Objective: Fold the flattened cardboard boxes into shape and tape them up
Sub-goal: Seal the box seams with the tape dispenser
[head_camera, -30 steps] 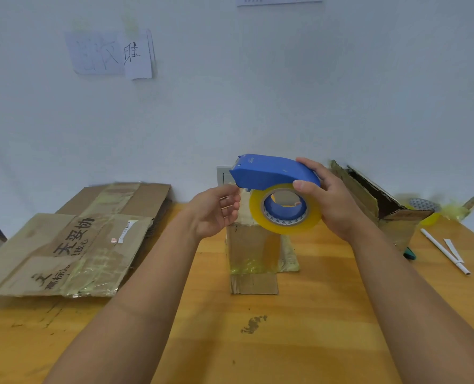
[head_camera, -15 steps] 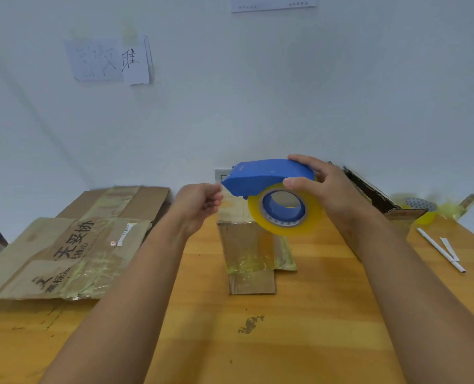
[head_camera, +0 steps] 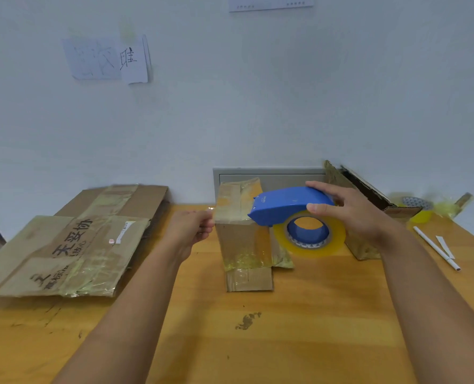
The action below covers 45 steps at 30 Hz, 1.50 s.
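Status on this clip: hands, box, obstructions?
Right hand grips tape dispenser. Left hand pinches tape end. Small box upright, untaped. Nothing obstructing.

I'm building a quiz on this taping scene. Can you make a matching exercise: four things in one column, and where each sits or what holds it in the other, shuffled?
Things:
1. tape dispenser
2. flattened cardboard stack
3. white pen
4. small box

Places:
A. lying at the table's right edge
B. standing upright mid-table, between the two hands
C. held in the right hand
D. lying at the table's left

Pairs: 1-C, 2-D, 3-A, 4-B
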Motion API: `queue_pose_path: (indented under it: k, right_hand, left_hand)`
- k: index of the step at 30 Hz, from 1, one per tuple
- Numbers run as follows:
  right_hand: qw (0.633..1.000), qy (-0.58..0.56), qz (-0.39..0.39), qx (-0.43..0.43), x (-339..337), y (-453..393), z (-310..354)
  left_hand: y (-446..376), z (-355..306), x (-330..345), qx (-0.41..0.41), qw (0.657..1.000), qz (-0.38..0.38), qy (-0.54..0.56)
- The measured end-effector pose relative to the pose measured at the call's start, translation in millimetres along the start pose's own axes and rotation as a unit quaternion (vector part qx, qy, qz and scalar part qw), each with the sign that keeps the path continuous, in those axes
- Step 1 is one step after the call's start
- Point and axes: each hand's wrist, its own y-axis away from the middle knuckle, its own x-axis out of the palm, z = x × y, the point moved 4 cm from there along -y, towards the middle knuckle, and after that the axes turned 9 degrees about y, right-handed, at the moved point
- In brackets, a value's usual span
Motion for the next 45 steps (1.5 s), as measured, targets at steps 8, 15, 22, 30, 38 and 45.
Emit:
queue_pose_path:
  k: [8,15,22,30,38,45]
  right_hand:
    - [0.999,-0.007,-0.034,0.000,5.8,-6.2,-4.4]
    - [0.998,-0.033,-0.049,0.005,11.5,-2.2,-24.2]
    - [0.996,-0.064,-0.052,0.019,13.8,2.9,-39.9]
    - [0.992,-0.099,-0.068,0.027,22.1,3.5,-46.6]
    - [0.983,-0.160,-0.078,0.046,47.9,6.0,-47.7]
    - [0.976,-0.186,-0.096,0.053,74.5,1.1,-43.1]
  left_hand:
    - [0.6,8.1,-2.3,-0.010,1.000,-0.012,-0.013]
    - [-0.3,24.6,0.9,-0.068,0.997,0.035,-0.015]
    - [-4.4,40.0,-4.3,-0.113,0.982,0.004,-0.154]
    - [9.9,52.8,25.9,0.216,0.961,-0.006,-0.171]
    - [-2.7,54.5,17.5,0.264,0.948,-0.067,-0.166]
    - [-17.6,57.8,2.7,0.240,0.951,-0.067,-0.185]
